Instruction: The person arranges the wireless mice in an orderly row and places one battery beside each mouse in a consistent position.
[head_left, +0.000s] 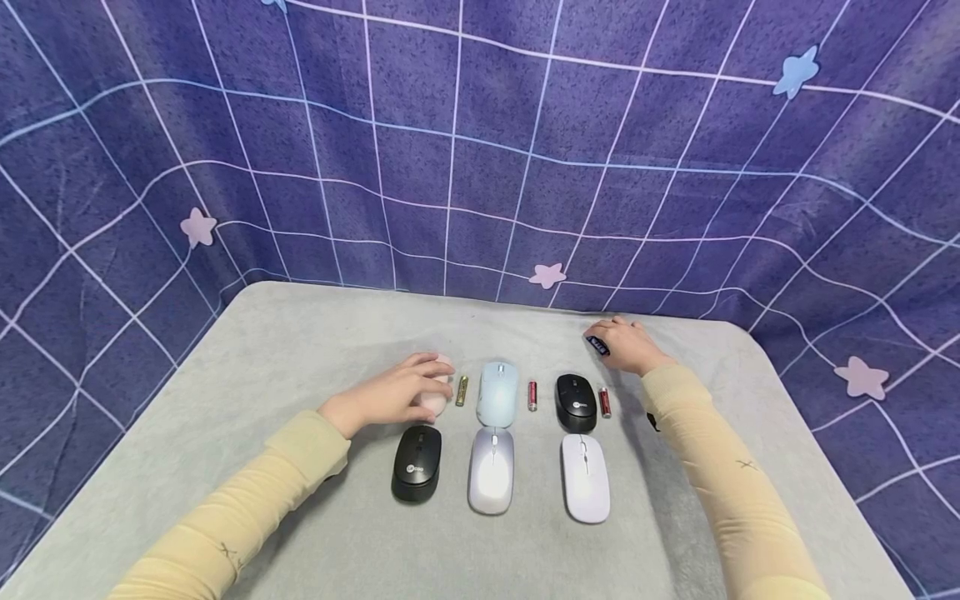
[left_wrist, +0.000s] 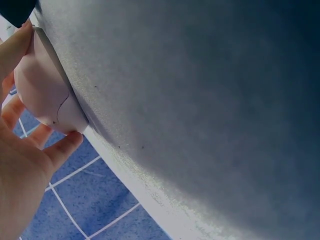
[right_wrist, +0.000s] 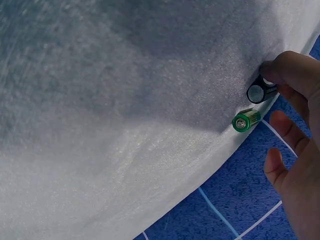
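My left hand (head_left: 393, 390) grips a pale pink mouse (head_left: 432, 403) at the left end of the back row. The left wrist view shows thumb and fingers spread around the edges of that mouse (left_wrist: 42, 85), which sits on the table. Far over at the back right, my right hand (head_left: 632, 345) pinches a black battery (head_left: 597, 345) between thumb and finger. In the right wrist view the flat end of this battery (right_wrist: 256, 93) faces the camera. Just beside it lies a green-ended battery (right_wrist: 241, 122), outside the pinch; the other fingers hang loosely curled.
Between the hands stand a light blue mouse (head_left: 498, 395) and a black mouse (head_left: 576, 402). Nearer are another black mouse (head_left: 417, 463), a silver mouse (head_left: 492, 472) and a white mouse (head_left: 586, 479). A gold battery (head_left: 462, 391) and red batteries (head_left: 532, 396) lie between mice. A blue curtain (head_left: 480, 150) borders the table.
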